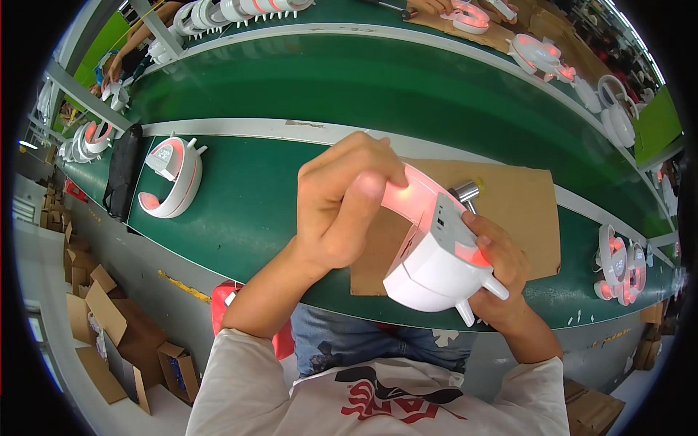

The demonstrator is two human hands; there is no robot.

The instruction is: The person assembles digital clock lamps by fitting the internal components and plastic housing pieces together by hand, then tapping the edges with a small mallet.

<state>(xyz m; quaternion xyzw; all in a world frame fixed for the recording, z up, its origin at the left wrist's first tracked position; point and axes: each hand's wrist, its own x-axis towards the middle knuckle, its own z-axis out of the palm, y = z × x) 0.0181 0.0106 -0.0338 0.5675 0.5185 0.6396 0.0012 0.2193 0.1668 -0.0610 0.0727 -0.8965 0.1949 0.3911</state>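
Observation:
Over the bench I hold up a white ring-shaped lamp [425, 272] with short pegs and a pink glowing inner band. My right hand [500, 254] grips its body from the right, thumb on the panel with small sockets. My left hand [342, 203] is closed, its curled fingers at the upper end of the glowing band; some fingertips are hidden. Beneath the lamp lies a brown cardboard sheet [520, 218]. On it, just behind the lamp, is a shiny metal cylinder [467, 191], partly covered.
Another lit lamp [190, 182] stands on the green bench [240, 196] to the left, beside a black pouch [123, 171]. More lamps [622, 265] sit at the right end. Across the conveyor, other people's hands [432, 6] work on lamps. Open cartons [120, 334] stand on the floor at left.

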